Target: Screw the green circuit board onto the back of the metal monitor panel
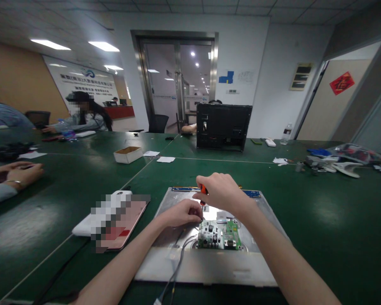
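My right hand (221, 192) is closed round the orange and black handle of a screwdriver (203, 190), held nearly upright. Its shaft points down at the upper left corner of a green circuit board (220, 235). My left hand (185, 212) is beside the shaft, fingers pinched together at that corner; whatever they hold, if anything, is hidden. The board sits on the metal back of a flat display panel (254, 264), which lies on the green table. A blue strip board (252, 193) runs along the panel's far edge. Grey cables (181, 256) trail from the board's left side toward me.
A white power bank-like object (85, 222) and a pink phone-like slab (126, 224) lie left of the panel. Beyond are an open white box (128, 155), a black monitor housing (223, 127) and a bottle (286, 134). Another person's hands (25, 176) rest at far left. Clutter (330, 163) lies right.
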The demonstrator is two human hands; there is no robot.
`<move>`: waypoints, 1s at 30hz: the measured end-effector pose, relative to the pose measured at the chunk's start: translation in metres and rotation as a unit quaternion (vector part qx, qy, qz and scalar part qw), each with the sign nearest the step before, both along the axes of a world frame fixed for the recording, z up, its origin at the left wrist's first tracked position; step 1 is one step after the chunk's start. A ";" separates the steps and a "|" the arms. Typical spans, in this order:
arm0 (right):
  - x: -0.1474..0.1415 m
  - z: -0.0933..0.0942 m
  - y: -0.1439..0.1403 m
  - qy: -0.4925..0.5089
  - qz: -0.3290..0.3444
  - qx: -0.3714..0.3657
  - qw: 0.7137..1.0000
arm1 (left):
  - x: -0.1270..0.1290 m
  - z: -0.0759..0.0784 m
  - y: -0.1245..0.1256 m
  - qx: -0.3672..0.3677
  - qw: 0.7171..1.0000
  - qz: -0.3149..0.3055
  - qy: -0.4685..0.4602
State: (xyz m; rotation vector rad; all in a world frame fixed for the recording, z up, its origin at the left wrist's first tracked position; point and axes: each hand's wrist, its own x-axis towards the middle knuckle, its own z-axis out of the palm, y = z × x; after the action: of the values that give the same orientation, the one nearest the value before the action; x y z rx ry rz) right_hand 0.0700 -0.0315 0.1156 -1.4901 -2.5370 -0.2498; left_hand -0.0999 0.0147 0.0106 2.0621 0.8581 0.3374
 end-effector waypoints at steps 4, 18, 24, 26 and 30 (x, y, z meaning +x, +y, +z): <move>0.001 0.000 0.000 0.007 0.003 -0.005 1.000 | 0.000 0.000 0.000 0.001 1.000 0.002 0.002; 0.007 0.003 -0.005 0.014 0.017 -0.032 0.999 | 0.000 -0.004 0.001 -0.004 1.000 -0.003 -0.011; 0.006 0.003 -0.004 0.016 0.012 -0.025 0.999 | -0.001 -0.005 0.002 -0.004 1.000 -0.003 -0.003; 0.005 0.002 -0.002 0.016 0.002 -0.018 1.000 | -0.001 -0.003 0.001 -0.001 1.000 -0.001 0.000; 0.005 0.001 0.001 0.017 -0.014 -0.010 1.000 | 0.000 0.000 0.000 0.002 1.000 0.001 0.002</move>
State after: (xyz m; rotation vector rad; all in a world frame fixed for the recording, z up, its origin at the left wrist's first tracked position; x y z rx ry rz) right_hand 0.0746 -0.0306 0.1163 -1.5257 -2.5001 -0.2029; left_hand -0.1002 0.0149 0.0107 2.0668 0.8637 0.3360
